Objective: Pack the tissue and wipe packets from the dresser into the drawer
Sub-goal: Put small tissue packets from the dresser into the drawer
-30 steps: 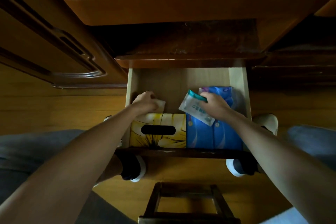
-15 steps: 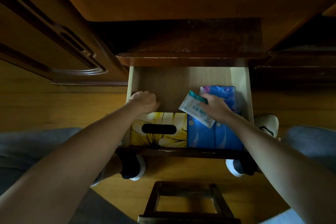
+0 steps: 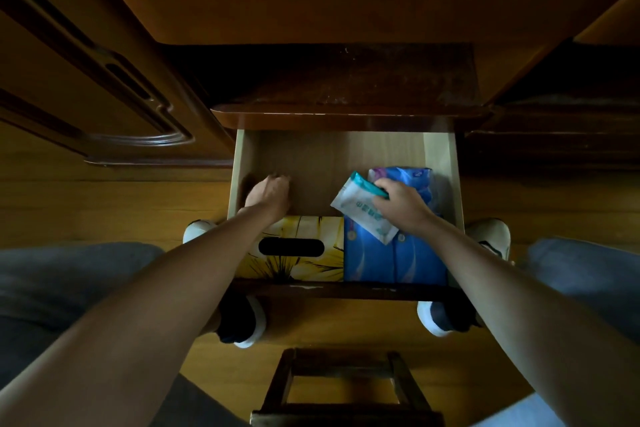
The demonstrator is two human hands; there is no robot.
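Note:
The open drawer has pale wood walls. A yellow flowered tissue box with a dark oval slot fills its front left, and a blue tissue pack lies at the front right. Behind that lies a second blue and purple pack. My right hand grips a white wipe packet with a teal edge, tilted above the blue packs. My left hand reaches into the back left of the drawer behind the yellow box, knuckles up and fingers curled down. Whatever is under it is hidden.
The dark dresser top overhangs the drawer's back. A carved cabinet door stands to the left. A wooden stool frame sits on the floor below the drawer front, between my shoes.
A small pale packet showed beside my left hand a second ago; it is now out of sight under the hand, which shifted slightly back. My right hand kept the wipe packet almost still.

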